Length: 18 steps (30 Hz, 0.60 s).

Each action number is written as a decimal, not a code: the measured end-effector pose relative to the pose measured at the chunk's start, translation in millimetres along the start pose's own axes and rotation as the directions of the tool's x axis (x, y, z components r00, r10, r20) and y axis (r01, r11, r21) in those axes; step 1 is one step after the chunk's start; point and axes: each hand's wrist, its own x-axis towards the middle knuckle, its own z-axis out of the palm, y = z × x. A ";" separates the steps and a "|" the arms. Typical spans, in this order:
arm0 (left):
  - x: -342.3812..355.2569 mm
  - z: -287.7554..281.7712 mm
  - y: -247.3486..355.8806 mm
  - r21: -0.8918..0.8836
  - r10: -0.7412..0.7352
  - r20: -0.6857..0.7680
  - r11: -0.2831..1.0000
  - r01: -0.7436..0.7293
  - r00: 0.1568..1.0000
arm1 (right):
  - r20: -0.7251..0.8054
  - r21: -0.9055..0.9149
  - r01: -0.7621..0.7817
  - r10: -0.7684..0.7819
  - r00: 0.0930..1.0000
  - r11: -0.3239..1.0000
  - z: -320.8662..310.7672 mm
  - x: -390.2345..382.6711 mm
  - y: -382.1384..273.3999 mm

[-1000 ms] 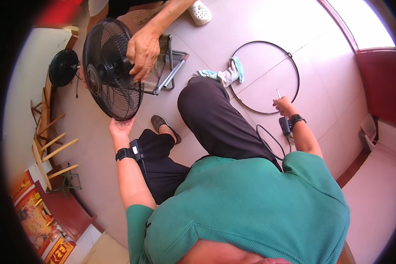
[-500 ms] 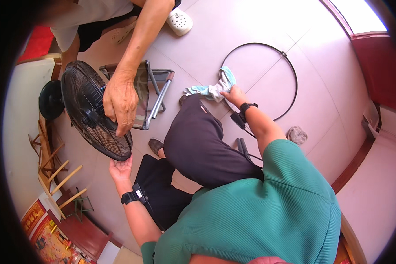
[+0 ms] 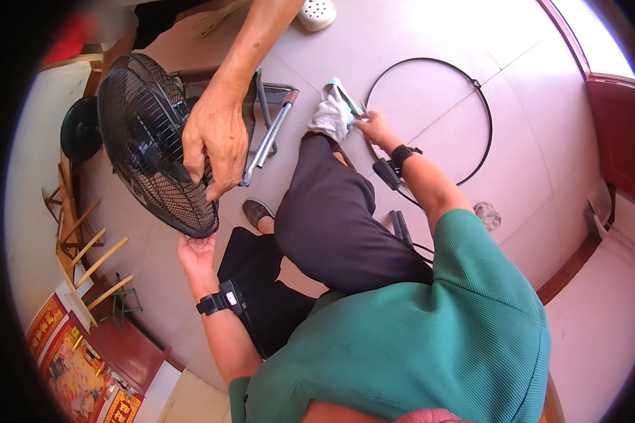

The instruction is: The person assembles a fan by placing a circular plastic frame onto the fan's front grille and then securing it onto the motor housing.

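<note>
A black electric fan (image 3: 144, 144) with a round mesh guard is tilted at the left, its round base (image 3: 82, 129) beyond it. My left hand (image 3: 197, 252) holds the lower rim of the guard, palm up, with its fingertips hidden behind the rim. Another person's hand (image 3: 217, 137) rests on the guard's near side. At the end of my outstretched right arm, my right hand (image 3: 375, 130) pinches a grey-white cloth (image 3: 331, 116) with pale teal edging. The cloth hangs bunched over my knee area. Both my wrists carry black straps.
A folding stool (image 3: 268, 127) with metal legs stands behind the fan. On the tiled floor lie a black wire hoop (image 3: 488, 116) and a crumpled grey cloth (image 3: 487, 215). Wooden stools (image 3: 95, 275) lie along the left wall; a dark red door panel (image 3: 621, 141) is at the right.
The cloth has shifted and bunched differently in my right hand. The fan's guard has turned to show more of its face, and the other person's hand has moved slightly toward me along it.
</note>
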 end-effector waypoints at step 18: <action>-12.4 -1.1 1.6 0.065 -0.022 0.080 0.998 0.017 0.997 | 0.237 -0.657 0.032 0.166 0.957 0.753 3.4 -107.6 122.8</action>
